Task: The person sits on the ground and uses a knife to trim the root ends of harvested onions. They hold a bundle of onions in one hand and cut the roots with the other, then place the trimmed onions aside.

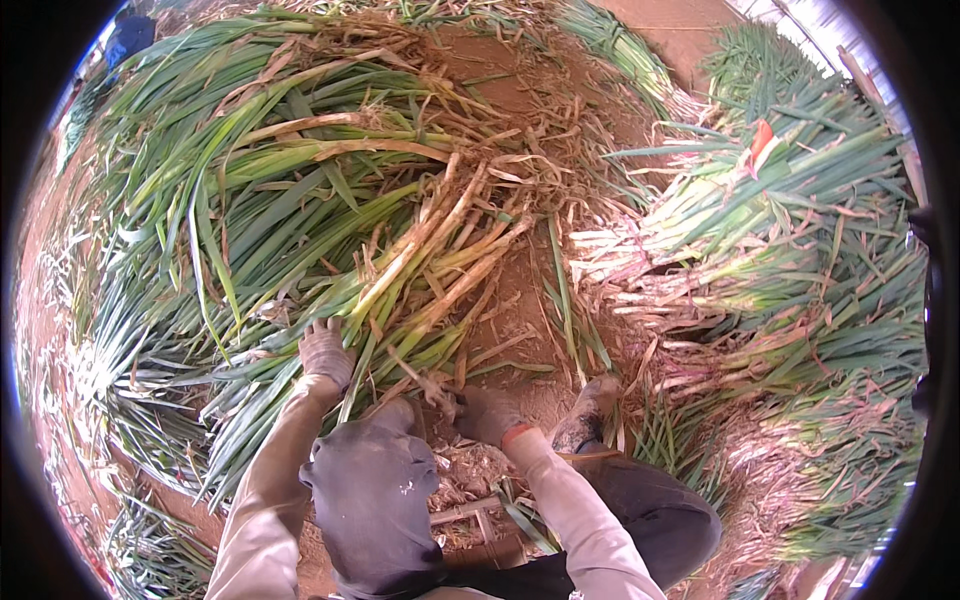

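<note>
A green onion pile [300, 180] covers the earth floor's [520, 312] left side; I see the left hand [326, 352] spread on its near edge, likely steadying leaves. The right hand [488, 414] is beside a rooty stalk [433, 392]; whether gripped, I can't tell. Right-edge bundles [760, 225] lie roots inward, presumably for reach.

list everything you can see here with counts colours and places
leafy stalks, left heap: too many to count, green with brown ends, left and centre
leafy stalks, right heap: too many to count, green with pale pinkish ends, right
scrap: one, orange-red, on the right heap
soil: one ground, reddish brown, between the heaps
blue item: one, unclear, upper left
wristband: one, orange-red, right wrist
legs: two, dark grey, bottom
left hand: one, greyish, on leaves
right hand: one, brownish, near centre
</note>
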The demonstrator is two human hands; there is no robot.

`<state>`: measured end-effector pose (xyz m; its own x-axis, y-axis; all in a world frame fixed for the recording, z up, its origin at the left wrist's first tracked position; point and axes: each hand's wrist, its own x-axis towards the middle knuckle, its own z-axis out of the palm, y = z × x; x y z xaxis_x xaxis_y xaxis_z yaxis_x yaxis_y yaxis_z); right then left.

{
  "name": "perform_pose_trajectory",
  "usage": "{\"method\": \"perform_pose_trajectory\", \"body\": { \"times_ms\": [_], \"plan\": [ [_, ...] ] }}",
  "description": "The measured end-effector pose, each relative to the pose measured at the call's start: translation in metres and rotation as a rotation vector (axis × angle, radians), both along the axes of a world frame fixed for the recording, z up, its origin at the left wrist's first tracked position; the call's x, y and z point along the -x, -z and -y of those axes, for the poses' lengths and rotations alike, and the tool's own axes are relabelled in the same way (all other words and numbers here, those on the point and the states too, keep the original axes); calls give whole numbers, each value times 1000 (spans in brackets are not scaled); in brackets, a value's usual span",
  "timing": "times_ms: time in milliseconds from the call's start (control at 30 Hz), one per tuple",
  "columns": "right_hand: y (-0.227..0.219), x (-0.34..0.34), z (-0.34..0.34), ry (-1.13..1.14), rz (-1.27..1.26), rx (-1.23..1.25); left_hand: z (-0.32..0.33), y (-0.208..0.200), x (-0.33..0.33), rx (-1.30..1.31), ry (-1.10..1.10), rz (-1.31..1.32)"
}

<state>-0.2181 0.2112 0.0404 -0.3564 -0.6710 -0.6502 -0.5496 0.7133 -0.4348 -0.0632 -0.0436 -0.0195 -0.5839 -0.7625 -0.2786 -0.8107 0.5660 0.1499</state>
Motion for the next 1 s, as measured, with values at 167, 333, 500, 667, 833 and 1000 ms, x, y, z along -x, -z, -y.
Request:
{"method": "perform_pose_trajectory", "body": {
  "times_ms": [167, 333, 500, 667, 833, 1000],
  "plan": [
    [11, 11, 16, 90, -81, -5, 21, 12, 14, 33, 23, 81],
    [22, -4, 5, -118, -53, -91, 36, 16, -2, -130, -62, -156],
    [-8, -9, 14, 19, -64, 41, 27, 14, -15, 42, -11, -191],
    [-5, -20, 14, -123, -37, 12, 31, 17, -7, -1, 9, -125],
    [8, -26, 19, 21, -19, 6, 70, 24, -18, -201, 10, -134],
    [10, -28, 30, -139, -50, -52, 64, 21, -43, -413, 105, -256]
  ]
}}
